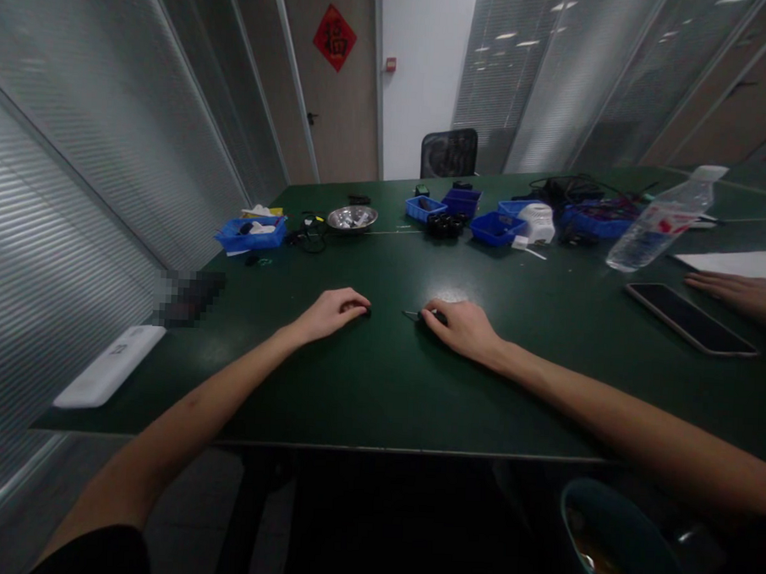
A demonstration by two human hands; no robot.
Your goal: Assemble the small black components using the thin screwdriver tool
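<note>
On the green table (378,388): 2 hands. At 9 o'clock, left hand (336,313), fingers curled round a small dark piece (367,312), mostly hidden. At 3, right hand (458,324), gripping a dark-handled tool (421,315), its thin shaft clear, presumably for control. At 11, metal bowl (352,230): small pale pieces. At 10, blue tray (251,241): white and dark items.

Left forearm (222,403) is slanting up from lower left, bare; left wrist (292,331) is bending slightly. Left grip (329,315) is pointing inward, palm down, fingers (355,298) bunching at the tips. Right forearm (631,423) is slanting in from lower right, also bare. Right wrist (502,356) is lying straight. Right grip (467,326) is pointing inward, fingers pinching. Both grips are facing each other, apart.
</note>
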